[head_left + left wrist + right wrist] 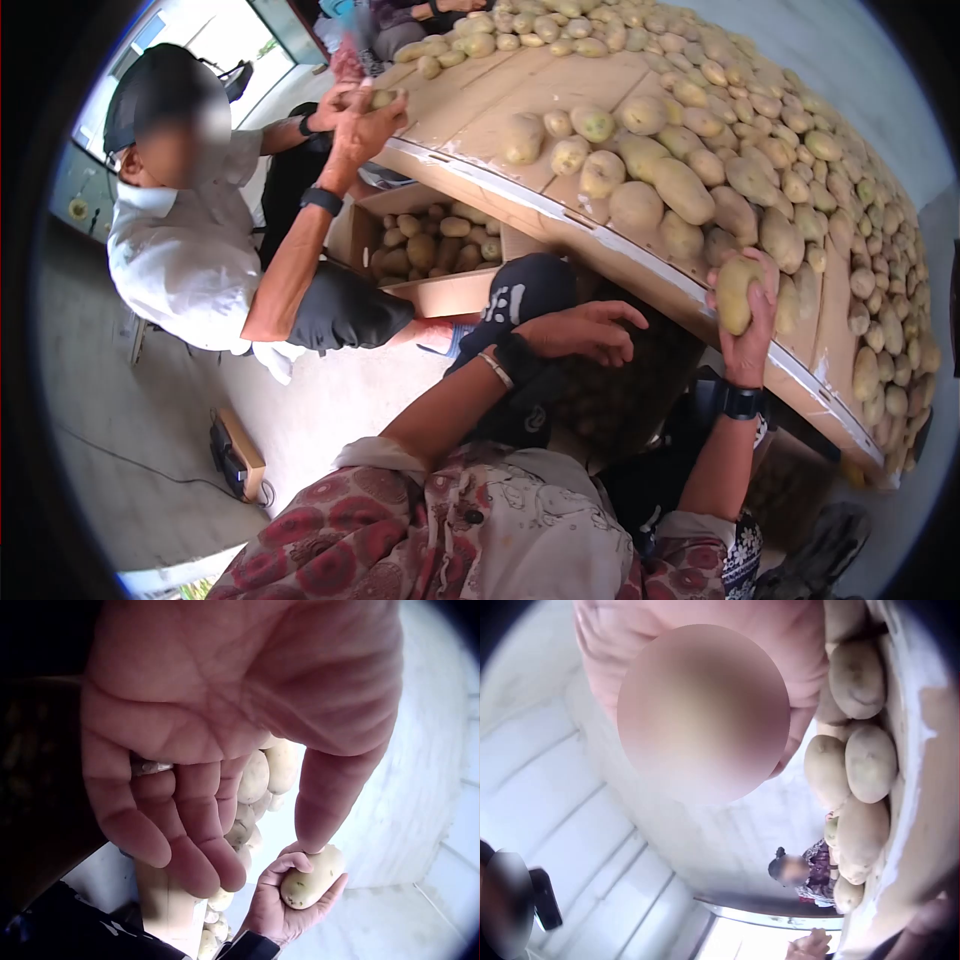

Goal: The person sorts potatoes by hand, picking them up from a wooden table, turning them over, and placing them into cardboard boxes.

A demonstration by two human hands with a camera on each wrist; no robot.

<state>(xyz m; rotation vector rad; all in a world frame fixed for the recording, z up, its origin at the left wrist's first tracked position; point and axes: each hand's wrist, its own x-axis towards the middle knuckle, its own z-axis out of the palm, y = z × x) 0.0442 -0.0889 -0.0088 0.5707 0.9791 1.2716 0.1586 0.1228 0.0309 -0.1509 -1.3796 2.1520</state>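
My right hand (750,340) grips a large yellowish potato (736,296) just over the near edge of the cardboard-topped table (480,130). Dark marks show on that potato's skin in the left wrist view. My left hand (592,332) is held in front of my body, palm bare and fingers loosely bent, with nothing in it. Beyond the table's edge lie loose potatoes (684,190), the closest of them right beside my right hand. A blurred patch covers most of what my right hand holds in the right wrist view.
Smaller potatoes (800,130) heap across the back and right of the table. At left, a seated person (180,240) holds a potato above a cardboard box (440,292) of potatoes. Another person (817,874) sits farther off. Below my left hand is a dark container of potatoes (620,390).
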